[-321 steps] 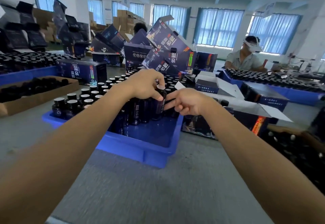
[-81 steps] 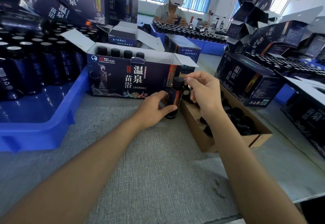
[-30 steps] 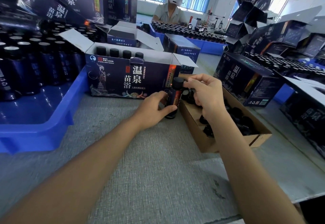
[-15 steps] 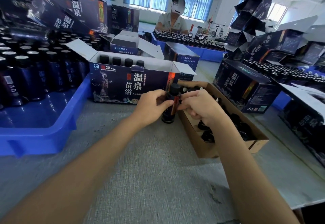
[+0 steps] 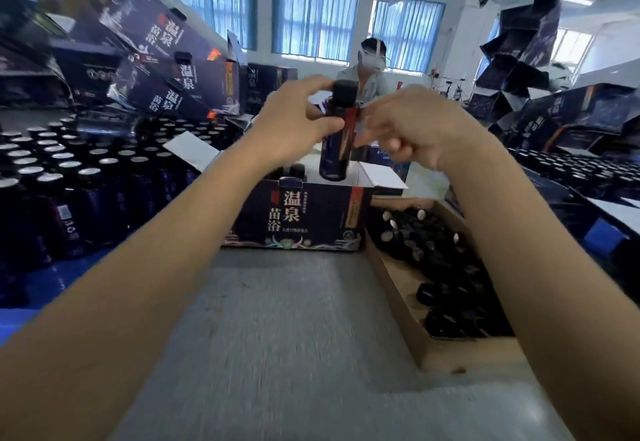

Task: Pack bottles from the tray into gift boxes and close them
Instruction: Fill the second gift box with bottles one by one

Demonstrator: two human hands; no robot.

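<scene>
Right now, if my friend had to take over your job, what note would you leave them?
Left hand: its grip is round the bottle, held upright over the open box.
Right hand: fingers curled beside the bottle's neck; too blurred to tell whether they pinch it.
Tray, on the left: many tray bottles wait.
Done: a few bottles stand in the box.
Left: probably lower this bottle in, fill the box, shut its flaps.

Bright backlight from curtained windows [image 5: 313, 16], perhaps motion-blurred, wide-angle warped edges
</scene>
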